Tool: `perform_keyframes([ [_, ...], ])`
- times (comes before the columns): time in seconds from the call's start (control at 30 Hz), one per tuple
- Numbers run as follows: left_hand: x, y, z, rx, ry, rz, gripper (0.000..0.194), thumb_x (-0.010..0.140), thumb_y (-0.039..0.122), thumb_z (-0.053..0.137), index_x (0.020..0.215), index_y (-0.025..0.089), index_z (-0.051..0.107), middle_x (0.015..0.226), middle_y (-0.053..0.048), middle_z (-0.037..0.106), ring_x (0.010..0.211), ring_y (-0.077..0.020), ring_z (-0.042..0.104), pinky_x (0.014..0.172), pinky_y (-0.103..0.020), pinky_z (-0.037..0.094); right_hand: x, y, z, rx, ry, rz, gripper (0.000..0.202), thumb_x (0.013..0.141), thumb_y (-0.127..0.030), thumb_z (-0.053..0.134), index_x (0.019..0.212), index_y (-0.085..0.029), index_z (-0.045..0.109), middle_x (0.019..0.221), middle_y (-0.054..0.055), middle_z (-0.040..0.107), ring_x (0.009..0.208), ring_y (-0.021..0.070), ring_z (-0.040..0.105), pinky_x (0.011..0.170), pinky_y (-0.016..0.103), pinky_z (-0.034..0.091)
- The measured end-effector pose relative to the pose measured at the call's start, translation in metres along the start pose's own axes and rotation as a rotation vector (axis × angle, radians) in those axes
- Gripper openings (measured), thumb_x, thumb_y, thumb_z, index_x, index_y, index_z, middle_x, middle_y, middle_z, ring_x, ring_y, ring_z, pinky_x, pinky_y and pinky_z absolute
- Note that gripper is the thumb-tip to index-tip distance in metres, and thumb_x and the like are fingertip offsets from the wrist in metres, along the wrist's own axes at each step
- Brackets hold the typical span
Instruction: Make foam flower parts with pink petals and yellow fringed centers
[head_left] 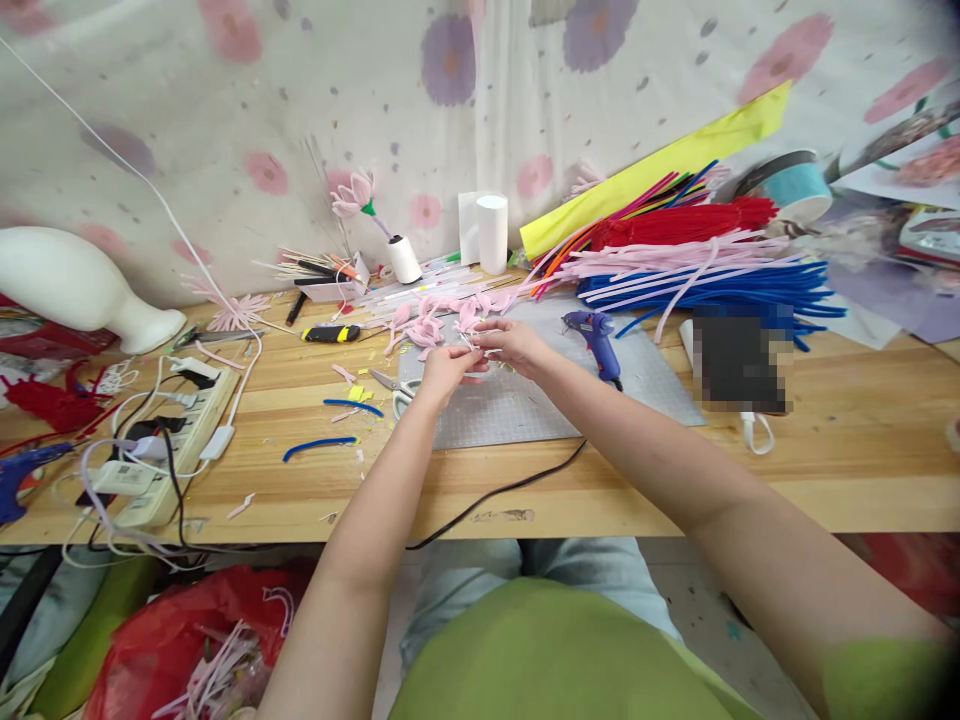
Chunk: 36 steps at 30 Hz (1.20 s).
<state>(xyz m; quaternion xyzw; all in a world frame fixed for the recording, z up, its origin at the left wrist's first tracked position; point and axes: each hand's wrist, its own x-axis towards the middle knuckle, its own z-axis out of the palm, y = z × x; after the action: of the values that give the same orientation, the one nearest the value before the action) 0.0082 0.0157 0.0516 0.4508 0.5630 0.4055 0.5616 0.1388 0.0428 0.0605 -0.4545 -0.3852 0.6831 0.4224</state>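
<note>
Hands nearly touching, a person works above a gray cutting mat (517, 415), the fingertips of the left hand (448, 372) and right hand (516, 346) closed on one small pale piece (470, 341), mostly hidden by the fingers, its shape hard to make out. Just beyond lie pink fuzzy petals (424, 332), too overlapped to count. One pair of scissors (406, 392) sits beside the left forearm, its handles partly covered. Two short blue strips (352, 407) and one black-and-yellow cutter (330, 333) lie to the left; one blue glue gun (598, 342) rests on the mat to the right.

Behind, one pink flower (354, 195) leans from one white spool (404, 260), near one white cylinder (492, 235). Three large bundles of fuzzy stems, one blue (750, 288), one red (682, 222) and one pink (660, 260), overlap at right, above one dark object (739, 360) blurred into blocks. At left, cords tangle beyond counting over one white power strip (201, 425); the frame edge cuts off a second glue gun (30, 480) and one white head form (67, 285).
</note>
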Motion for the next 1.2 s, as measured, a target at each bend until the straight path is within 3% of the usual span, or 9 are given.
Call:
perform_keyframes([
  [0.2, 0.001, 0.0, -0.004, 0.047, -0.046, -0.008, 0.01, 0.073, 0.022, 0.065, 0.075, 0.012, 0.067, 0.071, -0.005, 0.069, 0.073, -0.0174, 0.068, 0.063, -0.03, 0.055, 0.0, 0.002, -0.005, -0.059, -0.123, -0.006, 0.034, 0.06, -0.013, 0.074, 0.09, -0.017, 0.057, 0.068, -0.001, 0.065, 0.063, 0.0106, 0.058, 0.062, 0.024, 0.044],
  [0.37, -0.005, 0.004, -0.006, 0.084, -0.091, -0.04, 0.011, 0.072, 0.022, 0.065, 0.071, 0.012, 0.065, 0.075, -0.007, 0.07, 0.075, -0.0181, 0.068, 0.063, -0.029, 0.055, 0.008, 0.009, -0.001, -0.094, -0.066, -0.051, 0.034, 0.056, -0.013, 0.076, 0.083, -0.017, 0.056, 0.062, -0.001, 0.064, 0.06, 0.0106, 0.057, 0.057, 0.023, 0.042],
  [0.6, -0.006, 0.006, -0.013, -0.059, -0.136, -0.08, 0.026, 0.076, 0.037, 0.064, 0.085, 0.013, 0.067, 0.091, -0.01, 0.071, 0.077, -0.019, 0.068, 0.054, -0.025, 0.053, 0.007, 0.003, 0.003, -0.037, -0.001, -0.02, 0.029, 0.06, -0.005, 0.072, 0.079, -0.017, 0.053, 0.059, -0.001, 0.062, 0.055, 0.0102, 0.057, 0.057, 0.023, 0.045],
  [0.83, -0.004, 0.001, -0.011, -0.022, -0.124, -0.028, 0.021, 0.076, 0.031, 0.065, 0.084, 0.012, 0.068, 0.097, -0.012, 0.071, 0.082, -0.0185, 0.068, 0.056, -0.023, 0.054, 0.006, 0.003, 0.004, -0.006, 0.011, -0.021, 0.028, 0.065, -0.003, 0.069, 0.08, -0.017, 0.05, 0.059, -0.002, 0.06, 0.055, 0.0107, 0.058, 0.056, 0.023, 0.045],
  [1.2, -0.003, 0.003, -0.011, -0.046, -0.11, -0.056, 0.016, 0.074, 0.025, 0.063, 0.08, 0.011, 0.067, 0.095, -0.012, 0.071, 0.08, -0.0192, 0.068, 0.056, -0.025, 0.054, 0.004, 0.002, 0.005, 0.02, 0.019, -0.011, 0.029, 0.065, -0.003, 0.07, 0.08, -0.017, 0.049, 0.061, -0.001, 0.062, 0.058, 0.0115, 0.06, 0.057, 0.023, 0.046],
])
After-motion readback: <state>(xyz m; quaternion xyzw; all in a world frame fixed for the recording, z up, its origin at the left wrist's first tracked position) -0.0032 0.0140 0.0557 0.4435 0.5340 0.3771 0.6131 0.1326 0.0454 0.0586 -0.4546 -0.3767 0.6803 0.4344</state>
